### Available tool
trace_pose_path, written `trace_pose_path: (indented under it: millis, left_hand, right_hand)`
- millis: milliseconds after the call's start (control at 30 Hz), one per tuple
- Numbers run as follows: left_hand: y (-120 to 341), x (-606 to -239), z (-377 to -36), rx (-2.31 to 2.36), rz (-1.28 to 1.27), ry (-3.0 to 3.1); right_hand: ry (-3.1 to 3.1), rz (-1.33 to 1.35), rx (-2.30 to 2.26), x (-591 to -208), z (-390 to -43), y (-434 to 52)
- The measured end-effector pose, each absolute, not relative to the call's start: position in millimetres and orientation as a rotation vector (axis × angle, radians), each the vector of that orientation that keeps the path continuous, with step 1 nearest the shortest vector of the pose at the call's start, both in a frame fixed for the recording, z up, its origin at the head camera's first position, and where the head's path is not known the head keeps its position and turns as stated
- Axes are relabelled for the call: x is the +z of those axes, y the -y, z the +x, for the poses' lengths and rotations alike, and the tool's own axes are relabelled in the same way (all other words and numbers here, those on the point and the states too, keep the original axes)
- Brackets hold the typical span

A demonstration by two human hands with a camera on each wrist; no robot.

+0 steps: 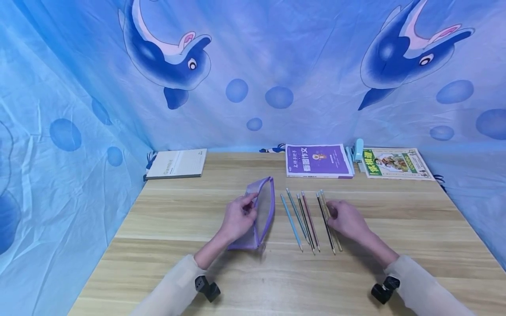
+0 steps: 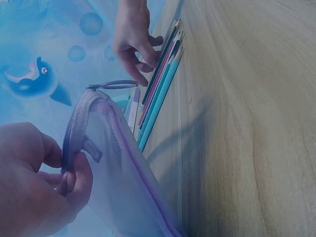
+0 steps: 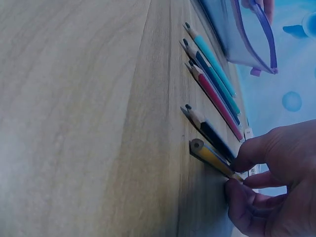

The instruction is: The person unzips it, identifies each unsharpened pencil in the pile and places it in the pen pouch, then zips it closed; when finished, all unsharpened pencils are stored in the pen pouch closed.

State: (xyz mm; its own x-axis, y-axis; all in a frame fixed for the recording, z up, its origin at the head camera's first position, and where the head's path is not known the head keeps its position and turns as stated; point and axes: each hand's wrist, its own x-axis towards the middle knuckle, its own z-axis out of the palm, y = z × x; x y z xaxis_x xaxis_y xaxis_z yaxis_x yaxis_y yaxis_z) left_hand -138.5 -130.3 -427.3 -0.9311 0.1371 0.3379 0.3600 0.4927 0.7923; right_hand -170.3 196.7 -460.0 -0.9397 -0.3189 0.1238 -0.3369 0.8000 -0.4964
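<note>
My left hand (image 1: 240,218) pinches one edge of a see-through purple zip pencil pouch (image 2: 116,187), whose mouth gapes toward the pencils. To its right, several pencils lie roughly side by side on the table: a light blue pencil (image 1: 291,222), a teal one, a dark red pencil (image 1: 310,220) and black ones among them. At the right end of the row is a yellow pencil (image 3: 212,158), next to a black pencil (image 3: 210,132). My right hand (image 1: 349,219) has its thumb and fingertips at the yellow pencil's sides, pinching it; the fingers partly hide its far part.
Along the back of the wooden table (image 1: 166,219) lie a white notebook (image 1: 178,163), a purple book (image 1: 318,161) and a green-and-yellow booklet (image 1: 397,163). A light blue stapler-like object (image 1: 358,150) sits between the last two. A blue dolphin-print curtain (image 1: 316,66) hangs behind.
</note>
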Motion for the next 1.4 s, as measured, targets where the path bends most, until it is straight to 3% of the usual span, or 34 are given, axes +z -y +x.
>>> trace_pose_path:
  millis: [233, 633, 1400]
  left_hand:
    - [130, -428, -138, -1.404, -0.422, 2.508]
    - [130, -429, -137, -1.422, -0.414, 2.512]
    - [129, -426, -139, -1.452, -0.369, 2.529]
  right_hand:
    - [2.968, 0.524, 0.697, -458, -171, -192]
    - [2.98, 0.417, 0.87, -462, -172, -194]
    - [2.767, 0.002, 1.805, -441, -169, -189]
